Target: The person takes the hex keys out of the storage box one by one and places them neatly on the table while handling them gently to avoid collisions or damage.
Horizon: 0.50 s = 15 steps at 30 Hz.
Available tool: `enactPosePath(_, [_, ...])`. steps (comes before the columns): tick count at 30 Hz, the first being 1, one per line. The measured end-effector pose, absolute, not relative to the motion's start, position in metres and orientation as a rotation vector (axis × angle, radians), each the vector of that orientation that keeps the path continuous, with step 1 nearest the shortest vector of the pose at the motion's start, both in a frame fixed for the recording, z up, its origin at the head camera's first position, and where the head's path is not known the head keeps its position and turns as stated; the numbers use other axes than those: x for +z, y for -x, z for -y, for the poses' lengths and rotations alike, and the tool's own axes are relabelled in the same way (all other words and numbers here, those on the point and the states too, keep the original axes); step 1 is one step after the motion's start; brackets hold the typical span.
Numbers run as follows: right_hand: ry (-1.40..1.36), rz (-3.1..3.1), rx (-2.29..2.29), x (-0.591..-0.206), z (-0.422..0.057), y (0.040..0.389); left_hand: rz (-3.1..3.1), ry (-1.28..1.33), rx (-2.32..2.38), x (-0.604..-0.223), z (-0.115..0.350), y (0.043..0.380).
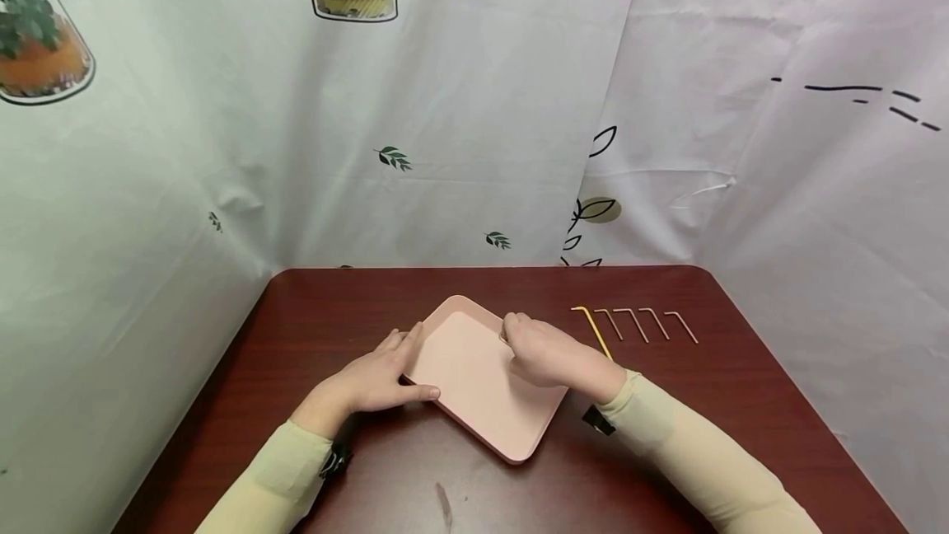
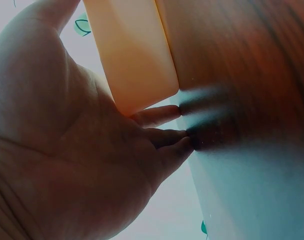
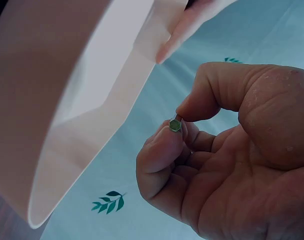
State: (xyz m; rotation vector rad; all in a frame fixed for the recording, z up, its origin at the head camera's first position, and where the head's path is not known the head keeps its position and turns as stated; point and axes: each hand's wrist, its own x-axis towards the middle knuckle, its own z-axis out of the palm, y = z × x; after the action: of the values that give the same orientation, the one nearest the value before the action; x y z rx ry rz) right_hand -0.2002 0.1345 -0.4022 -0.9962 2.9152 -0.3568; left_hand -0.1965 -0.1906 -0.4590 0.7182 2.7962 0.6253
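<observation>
A pink rectangular tray (image 1: 474, 377) lies turned at an angle on the dark red table. My left hand (image 1: 374, 379) rests at its left corner, fingers straight along the outer wall and thumb on the near rim. In the left wrist view the fingertips (image 2: 172, 111) reach down to the tabletop beside the tray. Over the tray's right side, my right hand (image 1: 544, 353) pinches a thin metal hex key (image 3: 175, 125) between thumb and index finger. Its six-sided end shows in the right wrist view; most of its length is hidden by the hand.
Right of the tray lie a yellow hex key (image 1: 596, 332) and several silver hex keys (image 1: 632, 325) in a row. The right forearm passes close to the yellow one. White printed curtains (image 1: 445, 105) surround the table (image 1: 341, 303) at the back and sides.
</observation>
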Motion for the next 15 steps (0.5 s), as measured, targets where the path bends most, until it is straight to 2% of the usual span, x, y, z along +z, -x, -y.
enactPosePath(15, [0.922, -2.959, -0.393, -0.399, -0.154, 0.2, -2.801, -0.699, 0.613, -0.462, 0.191, 0.197])
